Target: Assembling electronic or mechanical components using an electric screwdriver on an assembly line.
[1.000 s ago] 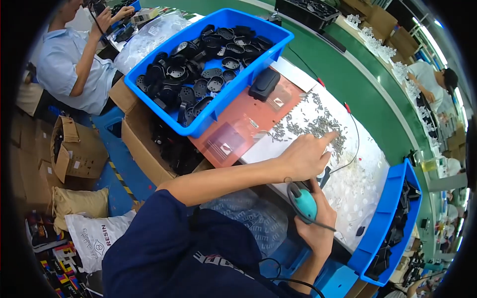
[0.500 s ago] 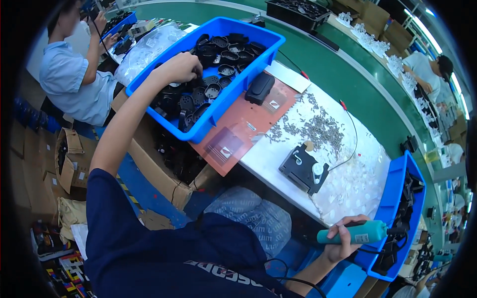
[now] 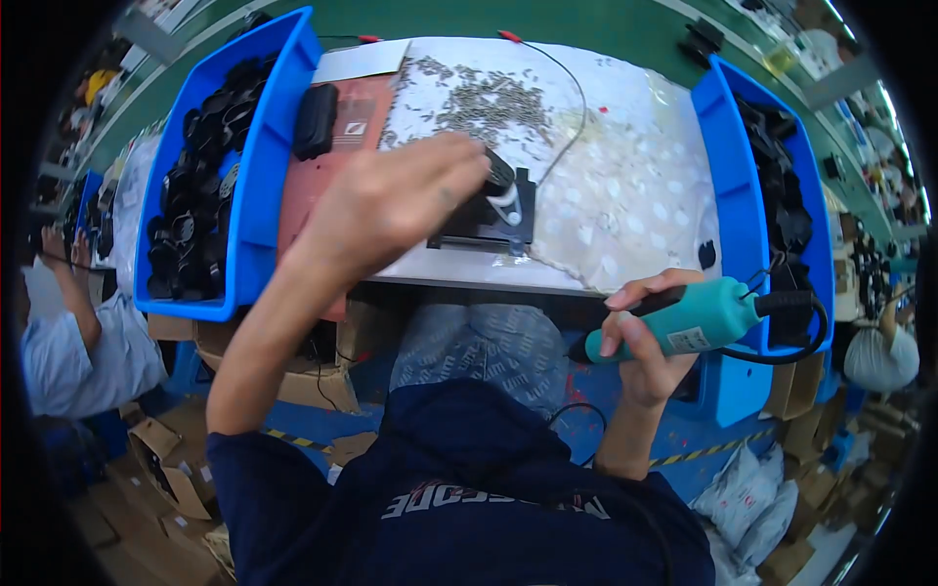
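Bins of black plastic parts flank this bench. At far left, a blue plastic bin (image 3: 256, 200) holds round black parts, with a black rectangular block (image 3: 316, 121) just beside it on a reddish-brown mat (image 3: 344, 137). The left hand (image 3: 391, 200) closes over a round black part (image 3: 499, 174) and sets it on a black square fixture (image 3: 486, 223); how firmly it grips cannot be told. A scatter of small metal screws (image 3: 484, 98) lies behind. The right hand (image 3: 645, 342) holds a teal electric screwdriver (image 3: 684, 324) below the bench edge, fingers wrapped tight. A poorly seated part could tilt or slip off. The hand itself hides the fixture, and the driver's black cable (image 3: 791, 342) trails near the second blue bin (image 3: 735, 195).
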The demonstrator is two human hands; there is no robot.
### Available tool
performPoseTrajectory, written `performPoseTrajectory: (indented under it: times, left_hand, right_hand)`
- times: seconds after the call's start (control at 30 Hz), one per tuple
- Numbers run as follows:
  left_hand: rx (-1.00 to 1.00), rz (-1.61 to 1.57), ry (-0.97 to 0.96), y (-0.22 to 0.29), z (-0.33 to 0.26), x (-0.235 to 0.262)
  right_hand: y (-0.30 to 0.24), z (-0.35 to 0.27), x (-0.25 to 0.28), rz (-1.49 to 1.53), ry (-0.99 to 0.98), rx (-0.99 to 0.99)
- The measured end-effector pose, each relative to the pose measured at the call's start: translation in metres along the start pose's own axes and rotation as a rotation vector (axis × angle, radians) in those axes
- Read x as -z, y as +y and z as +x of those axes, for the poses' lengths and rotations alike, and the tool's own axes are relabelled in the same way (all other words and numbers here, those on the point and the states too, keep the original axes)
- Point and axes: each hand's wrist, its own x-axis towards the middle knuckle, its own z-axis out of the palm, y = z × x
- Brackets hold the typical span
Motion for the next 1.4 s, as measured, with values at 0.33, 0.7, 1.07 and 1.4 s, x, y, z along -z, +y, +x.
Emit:
performPoseTrajectory:
  times: [0.33, 0.7, 1.07, 1.4]
  left_hand:
    - [0.142, -0.212, -0.246, 0.033, -0.002, -0.021]
    - [0.114, -0.134, -0.352, 0.033, 0.007, -0.02]
    - [0.588, -0.462, -0.082, -0.036, 0.022, -0.024]
    - [0.953, -0.555, -0.313, -0.082, 0.014, -0.099]
  right_hand:
    - [0.001, -0.014, 0.014, 0.048, 0.037, -0.039]
    - [0.006, -0.011, 0.01, 0.086, 0.018, -0.014]
    - [-0.013, 0.003, 0.013, -0.006, 0.004, 0.09]
    - [-0.051, 0.053, -0.006, 0.009, -0.012, 0.285]
